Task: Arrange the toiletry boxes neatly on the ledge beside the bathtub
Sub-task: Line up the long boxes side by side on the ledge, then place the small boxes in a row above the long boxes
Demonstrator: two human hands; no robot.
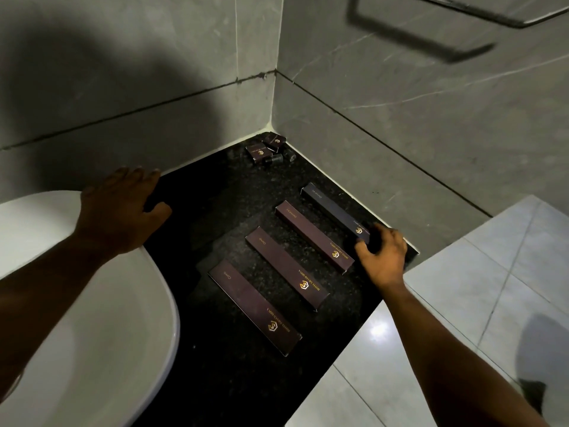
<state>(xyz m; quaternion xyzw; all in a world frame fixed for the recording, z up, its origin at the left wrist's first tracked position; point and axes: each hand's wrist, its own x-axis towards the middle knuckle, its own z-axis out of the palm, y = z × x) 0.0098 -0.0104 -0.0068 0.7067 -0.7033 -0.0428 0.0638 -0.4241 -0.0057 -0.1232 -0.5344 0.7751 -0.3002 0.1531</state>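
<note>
Several long dark toiletry boxes with gold logos lie side by side in a diagonal row on the black granite ledge [215,195]: a near one [254,306], a second [286,268], a third [314,237] and a far dark blue one [335,211]. My right hand [383,257] has its fingers curled around the near end of the dark blue box by the wall. My left hand [123,208] rests flat with spread fingers on the rim of the white bathtub [92,318]. Two small square boxes [266,147] and small dark bottles [274,158] sit in the far corner.
Grey marble wall tiles enclose the ledge at the back and right. A light tiled surface [462,303] lies to the right of the ledge. A metal rail [492,13] is mounted high on the right wall.
</note>
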